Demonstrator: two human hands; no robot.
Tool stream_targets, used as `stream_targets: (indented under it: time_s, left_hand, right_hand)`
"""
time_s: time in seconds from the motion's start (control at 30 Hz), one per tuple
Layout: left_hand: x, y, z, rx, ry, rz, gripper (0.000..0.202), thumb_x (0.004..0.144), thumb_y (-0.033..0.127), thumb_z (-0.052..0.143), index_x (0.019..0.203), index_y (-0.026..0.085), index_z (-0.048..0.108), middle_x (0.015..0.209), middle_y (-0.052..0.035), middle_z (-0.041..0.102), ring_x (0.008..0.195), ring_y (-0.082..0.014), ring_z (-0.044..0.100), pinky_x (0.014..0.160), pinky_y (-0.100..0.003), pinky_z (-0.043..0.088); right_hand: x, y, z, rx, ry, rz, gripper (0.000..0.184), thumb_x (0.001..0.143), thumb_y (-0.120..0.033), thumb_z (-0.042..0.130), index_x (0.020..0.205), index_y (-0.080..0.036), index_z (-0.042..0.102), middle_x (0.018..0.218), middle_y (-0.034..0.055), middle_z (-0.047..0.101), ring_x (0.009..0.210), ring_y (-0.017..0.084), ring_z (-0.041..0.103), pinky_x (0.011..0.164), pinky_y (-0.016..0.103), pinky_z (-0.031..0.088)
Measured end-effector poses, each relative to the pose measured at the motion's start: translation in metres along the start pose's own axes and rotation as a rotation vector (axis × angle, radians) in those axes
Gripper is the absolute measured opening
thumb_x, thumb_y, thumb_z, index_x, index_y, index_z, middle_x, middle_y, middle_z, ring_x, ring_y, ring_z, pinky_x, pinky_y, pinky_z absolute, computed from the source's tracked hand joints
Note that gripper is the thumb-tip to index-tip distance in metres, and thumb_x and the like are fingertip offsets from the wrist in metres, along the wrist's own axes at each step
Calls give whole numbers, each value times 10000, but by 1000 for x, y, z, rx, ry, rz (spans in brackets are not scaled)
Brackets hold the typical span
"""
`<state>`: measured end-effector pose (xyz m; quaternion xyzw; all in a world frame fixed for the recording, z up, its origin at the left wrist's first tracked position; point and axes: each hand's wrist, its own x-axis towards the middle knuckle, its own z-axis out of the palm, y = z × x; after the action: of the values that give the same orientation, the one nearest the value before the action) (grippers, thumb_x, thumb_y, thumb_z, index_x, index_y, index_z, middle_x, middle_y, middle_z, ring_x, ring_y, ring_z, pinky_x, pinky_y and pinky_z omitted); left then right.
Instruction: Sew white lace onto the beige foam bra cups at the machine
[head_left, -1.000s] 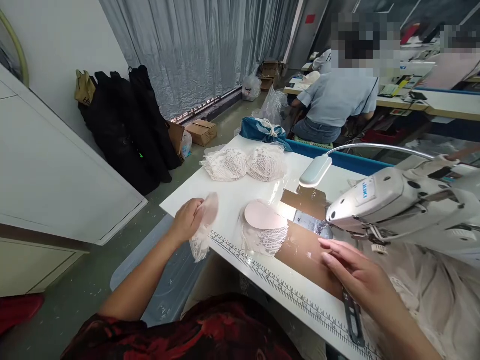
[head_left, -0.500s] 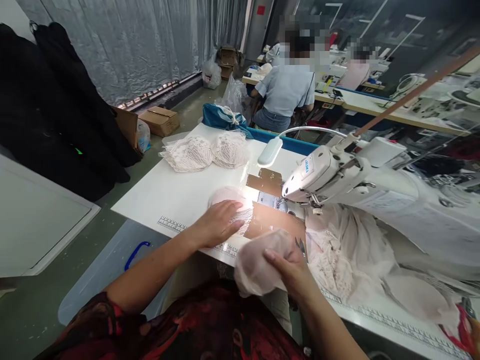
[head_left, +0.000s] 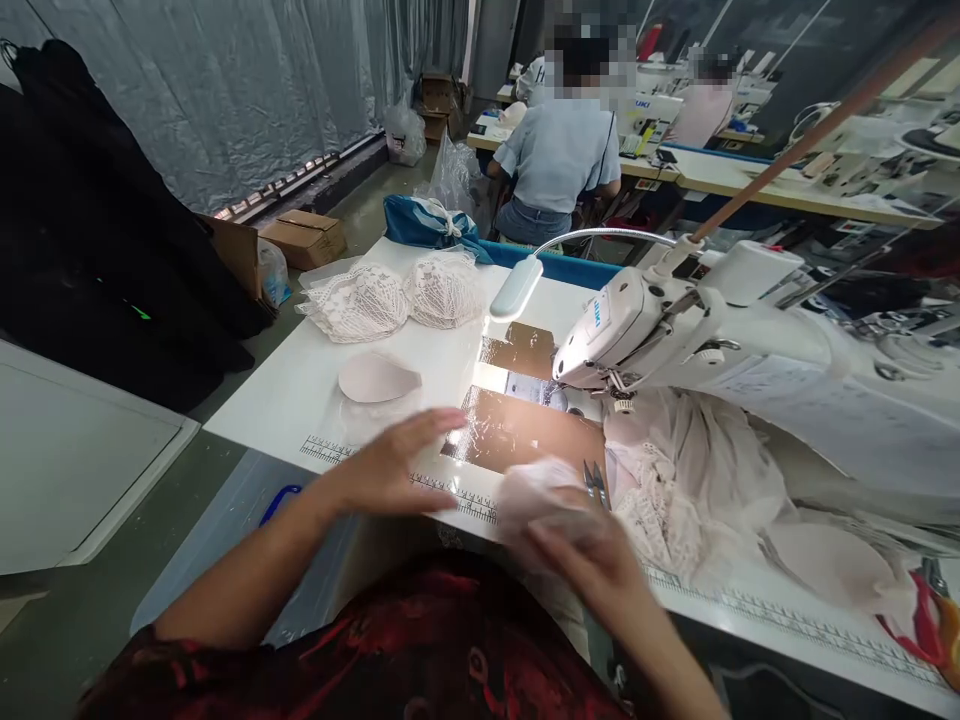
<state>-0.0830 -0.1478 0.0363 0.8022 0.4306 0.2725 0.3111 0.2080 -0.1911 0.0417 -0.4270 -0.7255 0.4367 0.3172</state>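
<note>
My left hand (head_left: 403, 462) hovers above the table's front edge, fingers spread and nothing in them. Just beyond it, to the left, a smooth beige bra cup (head_left: 377, 379) lies on the white table with sheer fabric around it. My right hand (head_left: 589, 555) grips another pale bra cup (head_left: 544, 500) wrapped in sheer fabric, at the front edge; motion blurs it. Farther back lie two lace-covered bra cups (head_left: 362, 302), side by side. The white sewing machine (head_left: 619, 325) stands to the right, its needle area over the metal plate (head_left: 531, 390).
Thread snips (head_left: 596, 482) lie by my right hand. Sheer and lace fabric (head_left: 667, 490) is heaped under the machine arm. A lamp (head_left: 516, 288) hangs over the brown plate (head_left: 525, 430). Red-handled scissors (head_left: 919, 625) lie far right. A co-worker (head_left: 559, 150) sits beyond the table.
The cup beneath my left hand has moved left on the table, and that hand has let go. My right hand has shifted slightly right, turning the cup it holds.
</note>
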Motion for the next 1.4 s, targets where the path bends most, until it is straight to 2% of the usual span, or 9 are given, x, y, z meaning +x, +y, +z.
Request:
stream_targets:
  time_s: [0.13,0.37,0.5,0.6,0.73,0.93,1.2,1.3,1.4]
  left_hand:
    - [7,22,20,-437,-359,18,543,771,377,677,1262,186,547,1094,-70,656,948,-214,625,796,-269,492]
    - [-7,-2,24,-266,185,-343,179,851,269,533,839,143,660,731,-23,623,686,-150,552,617,-230,399]
    - [-2,27,30,-672,-150,61,375,882,383,527,1154,148,633,987,-108,649,861,-217,606,767,-307,478]
    - [5,42,33,-710,-151,151,516,888,366,531,1372,194,478,1204,-145,588,929,-224,609,780,-312,501]
    - [9,31,37,-480,79,35,564,805,322,665,1341,231,516,1347,-124,496,1151,-272,512,955,-372,444]
    - [6,23,55,-982,-126,-326,437,767,399,711,1100,142,591,884,-57,625,758,-153,595,683,-248,488]
    - [11,32,64,-1074,299,-394,326,766,420,716,823,138,563,639,33,503,529,-65,444,485,-166,380]
    - [10,25,56,-1001,474,-379,312,778,428,703,812,152,560,652,35,496,570,-73,453,524,-171,398]
    - [11,25,57,-869,555,-355,291,790,418,695,823,159,567,663,34,487,592,-77,438,556,-178,399]
  right_hand:
    - [45,-4,20,36,-130,-92,64,855,-243,578,845,-204,628,760,1,669,663,156,619,590,258,483]
    - [26,-1,-12,-360,598,-277,172,734,-153,693,788,-242,557,804,4,628,757,168,600,675,269,442]
    - [44,10,8,57,102,30,135,817,-311,640,735,-222,582,757,14,612,735,175,581,655,276,455]
    - [51,17,27,453,-219,196,202,802,-401,656,786,-202,619,696,1,599,656,163,559,592,267,447]
    - [45,23,37,749,-273,256,230,751,-382,721,836,-191,625,727,2,603,662,146,553,619,263,455]
    - [46,22,33,709,-116,238,196,753,-376,725,824,-209,650,774,3,624,691,141,560,634,252,464]
    - [45,23,24,410,-384,246,104,771,-256,654,814,-187,590,699,-20,565,654,129,530,591,240,443]
    - [41,36,5,-32,-89,202,107,789,-240,595,707,-192,545,591,-38,486,552,114,458,521,239,390]
    - [39,33,3,-143,187,87,248,805,-287,615,1035,-210,562,852,36,621,715,168,584,632,301,492]
